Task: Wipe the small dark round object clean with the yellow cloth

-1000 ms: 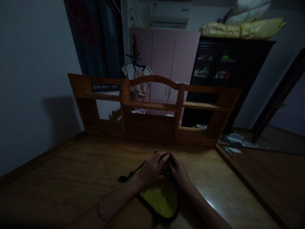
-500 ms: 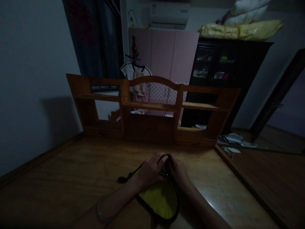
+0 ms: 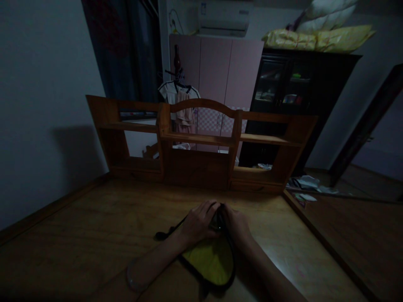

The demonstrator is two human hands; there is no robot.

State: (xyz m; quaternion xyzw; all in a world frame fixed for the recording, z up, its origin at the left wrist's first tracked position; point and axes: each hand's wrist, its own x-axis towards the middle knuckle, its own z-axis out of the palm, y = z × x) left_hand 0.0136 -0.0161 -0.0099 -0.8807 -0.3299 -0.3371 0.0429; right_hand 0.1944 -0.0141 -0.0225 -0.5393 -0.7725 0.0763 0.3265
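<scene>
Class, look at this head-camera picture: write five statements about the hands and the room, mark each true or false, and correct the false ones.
1. The left hand and right hand both touch the yellow item. True.
2. The hands are spread far apart. False: they are close together.
3. The clear band is on the right arm. False: it is on the left arm.
4. An air conditioner shows above the pink wardrobe. True.
5. The yellow bundles lie on the floor. False: they lie atop the dark cabinet.
</scene>
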